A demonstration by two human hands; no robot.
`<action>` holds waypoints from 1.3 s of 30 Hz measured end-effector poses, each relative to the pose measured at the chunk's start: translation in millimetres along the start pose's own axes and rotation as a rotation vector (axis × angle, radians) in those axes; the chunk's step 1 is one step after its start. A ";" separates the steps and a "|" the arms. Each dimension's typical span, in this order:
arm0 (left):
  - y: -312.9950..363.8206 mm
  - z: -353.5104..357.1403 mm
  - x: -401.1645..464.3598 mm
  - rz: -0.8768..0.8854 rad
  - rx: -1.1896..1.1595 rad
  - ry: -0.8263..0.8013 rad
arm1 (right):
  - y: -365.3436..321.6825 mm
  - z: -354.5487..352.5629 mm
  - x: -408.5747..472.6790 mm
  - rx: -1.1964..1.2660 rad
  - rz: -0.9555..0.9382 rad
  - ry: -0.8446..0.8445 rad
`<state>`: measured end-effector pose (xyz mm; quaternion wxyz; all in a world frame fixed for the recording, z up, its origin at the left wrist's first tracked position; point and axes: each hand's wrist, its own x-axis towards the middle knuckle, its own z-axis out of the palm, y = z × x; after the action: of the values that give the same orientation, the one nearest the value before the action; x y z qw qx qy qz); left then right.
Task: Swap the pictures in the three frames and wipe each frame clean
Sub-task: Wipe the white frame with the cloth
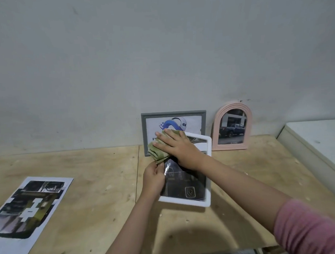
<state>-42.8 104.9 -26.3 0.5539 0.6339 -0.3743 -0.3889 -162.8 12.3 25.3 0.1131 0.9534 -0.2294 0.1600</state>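
No legible text appears. The grey frame (173, 113) shows a blue logo; lettering beneath it is hidden.

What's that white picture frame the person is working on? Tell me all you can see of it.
The white frame is rectangular with rounded corners and a broad, smooth border that looks like plastic. It holds a dark picture with thin pale outlines behind a glossy front. It sits tilted on the wooden table, in front of the grey frame. The left hand grips its left edge, while the right hand lies flat on a folded green cloth pressed against its upper left part.
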 end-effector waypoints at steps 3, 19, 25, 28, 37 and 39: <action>-0.5 -1.8 -1.0 0.047 0.041 0.027 | 0.2 3.9 1.2 0.033 0.045 0.019; -4.8 -18.6 0.7 0.019 0.111 0.085 | 37.5 -1.0 11.7 0.367 0.424 -0.076; -6.5 -33.8 13.5 0.012 0.034 0.132 | 60.8 16.6 -30.0 0.300 0.445 -0.078; -13.3 -36.8 16.7 -0.053 -0.016 0.174 | 68.9 7.6 -43.8 0.341 0.590 -0.130; 8.1 -9.4 26.6 -0.003 0.088 0.171 | 82.7 -20.2 -7.9 0.468 0.659 0.054; 11.3 2.4 28.4 0.035 0.082 0.196 | 84.0 -6.7 -8.3 0.354 0.577 -0.117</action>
<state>-33.7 77.0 -17.4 0.5682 0.6845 -0.3448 -0.2997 -211.2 -55.4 40.4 -0.1174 0.8616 -0.4645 0.1678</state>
